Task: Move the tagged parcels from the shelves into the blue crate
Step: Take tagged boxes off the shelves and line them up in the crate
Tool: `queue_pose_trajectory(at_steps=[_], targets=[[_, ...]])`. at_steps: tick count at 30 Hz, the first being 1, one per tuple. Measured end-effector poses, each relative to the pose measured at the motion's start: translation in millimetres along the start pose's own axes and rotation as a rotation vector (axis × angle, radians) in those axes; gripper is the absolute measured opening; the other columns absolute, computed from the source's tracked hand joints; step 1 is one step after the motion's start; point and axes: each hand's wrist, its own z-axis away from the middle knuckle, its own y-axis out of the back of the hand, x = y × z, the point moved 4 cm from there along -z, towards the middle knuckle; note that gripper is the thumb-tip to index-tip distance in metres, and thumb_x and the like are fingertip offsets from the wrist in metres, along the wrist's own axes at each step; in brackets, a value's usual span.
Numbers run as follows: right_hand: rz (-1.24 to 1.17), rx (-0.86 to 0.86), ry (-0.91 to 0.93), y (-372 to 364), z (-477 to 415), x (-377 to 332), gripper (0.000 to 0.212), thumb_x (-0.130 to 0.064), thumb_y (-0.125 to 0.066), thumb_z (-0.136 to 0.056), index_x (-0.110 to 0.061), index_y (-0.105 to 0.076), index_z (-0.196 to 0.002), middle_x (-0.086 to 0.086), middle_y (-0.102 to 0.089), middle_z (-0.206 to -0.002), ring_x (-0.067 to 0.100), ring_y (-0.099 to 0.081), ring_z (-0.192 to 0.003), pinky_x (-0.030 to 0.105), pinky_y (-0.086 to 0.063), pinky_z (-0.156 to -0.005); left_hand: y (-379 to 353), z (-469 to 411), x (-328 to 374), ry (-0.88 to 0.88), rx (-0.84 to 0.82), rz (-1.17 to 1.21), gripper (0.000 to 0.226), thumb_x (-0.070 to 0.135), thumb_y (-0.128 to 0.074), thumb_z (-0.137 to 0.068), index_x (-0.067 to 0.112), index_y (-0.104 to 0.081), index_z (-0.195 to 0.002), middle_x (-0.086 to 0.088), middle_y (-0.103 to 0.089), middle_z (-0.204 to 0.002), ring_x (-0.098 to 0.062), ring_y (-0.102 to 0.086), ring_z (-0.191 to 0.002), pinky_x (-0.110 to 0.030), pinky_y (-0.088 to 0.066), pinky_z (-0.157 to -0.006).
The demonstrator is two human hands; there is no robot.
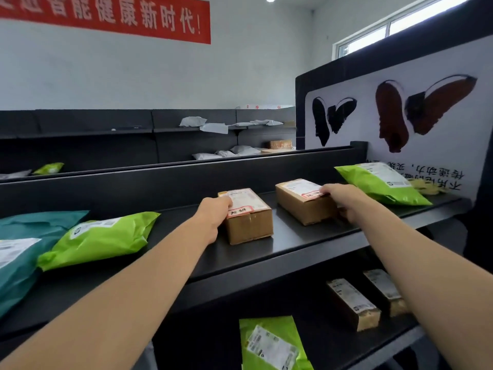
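Observation:
Two small brown cardboard boxes with white labels and red-edged tags stand on the black upper shelf (293, 236). My left hand (213, 213) grips the left side of the left box (250, 222), thumb on its top. My right hand (344, 200) holds the right end of the right box (301, 201), fingers over the red tag. Both boxes rest on the shelf. No blue crate is in view.
Green mailers lie at the shelf's left (101, 237) and right (381, 182), with a teal mailer (24, 252) at far left. The lower shelf holds two long boxes (352, 303) and a green mailer (269, 343). White bags sit on far shelves (213, 128).

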Motion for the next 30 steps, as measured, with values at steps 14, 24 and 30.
queue_pose_trajectory(at_steps=[14,24,30], targets=[[-0.339,-0.109,-0.010,0.6,24.9,4.9,0.024,-0.020,-0.058,-0.089,-0.014,-0.055,-0.112,0.008,-0.064,-0.089,0.019,-0.061,-0.071,0.032,-0.051,-0.055,-56.5,7.9,5.6,-0.068,-0.254,0.191,0.027,0.015,-0.043,-0.096,0.023,-0.055,-0.119,-0.003,-0.069,-0.105,-0.017,-0.067,-0.087,-0.031,-0.053,-0.068],[-0.683,0.129,0.145,68.0,102.7,7.2,0.031,-0.004,-0.045,-0.079,-0.007,-0.058,-0.107,0.012,-0.072,-0.100,0.025,-0.070,-0.080,0.030,-0.056,-0.065,-99.0,56.3,26.4,-0.215,-0.591,0.354,0.041,0.013,-0.045,-0.094,0.024,-0.041,-0.132,-0.003,-0.069,-0.112,-0.020,-0.070,-0.092,-0.035,-0.059,-0.069],[-0.711,0.252,0.235,102.5,177.8,29.7,0.040,-0.004,-0.044,-0.076,-0.003,-0.052,-0.115,0.013,-0.068,-0.102,0.025,-0.070,-0.080,0.024,-0.055,-0.054,-121.4,102.5,14.2,-0.183,-0.833,0.389,0.044,0.014,-0.047,-0.092,0.027,-0.043,-0.135,-0.003,-0.069,-0.114,-0.022,-0.070,-0.095,-0.040,-0.061,-0.075]])
